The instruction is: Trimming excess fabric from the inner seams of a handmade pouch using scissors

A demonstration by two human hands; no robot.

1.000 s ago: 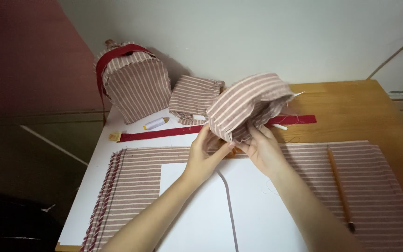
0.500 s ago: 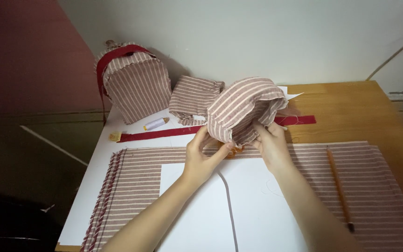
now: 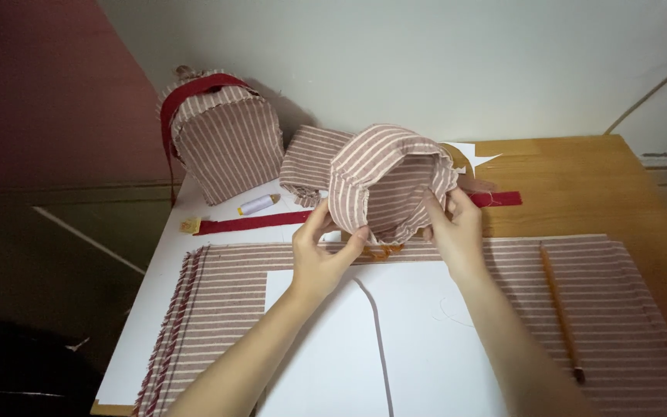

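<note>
A wooden table (image 3: 580, 174) is set against a pale wall, and much of its top is covered by a white board (image 3: 156, 309). Only the head view is given, looking down over the work.

On the board a large piece of striped fabric (image 3: 627, 309), pink-brown with white lines, is spread flat, and white paper pattern sheets (image 3: 426, 340) are laid over its middle. A pencil (image 3: 559, 309) is seen lying on the fabric at the right side. Beyond the fabric a red strip of webbing (image 3: 248, 223) is stretched across the table, and a small spool of pale thread (image 3: 257, 205) is placed just behind it. At the back left a finished striped bag with a red strap (image 3: 225, 139) is stood upright near the wall, and a folded striped piece (image 3: 310, 162) is propped beside it.

A striped fabric pouch (image 3: 387, 181), open and curved like a shell, is held up above the table, between the red webbing and the flat fabric. Its lower left edge is pinched by the left hand (image 3: 322, 255), thumb and fingers closed on the cloth. Its right edge is gripped by the right hand (image 3: 457, 232), the fingers curled over the rim and the thumb pressed inside. Something orange, too hidden to identify, is glimpsed beneath the pouch.
</note>
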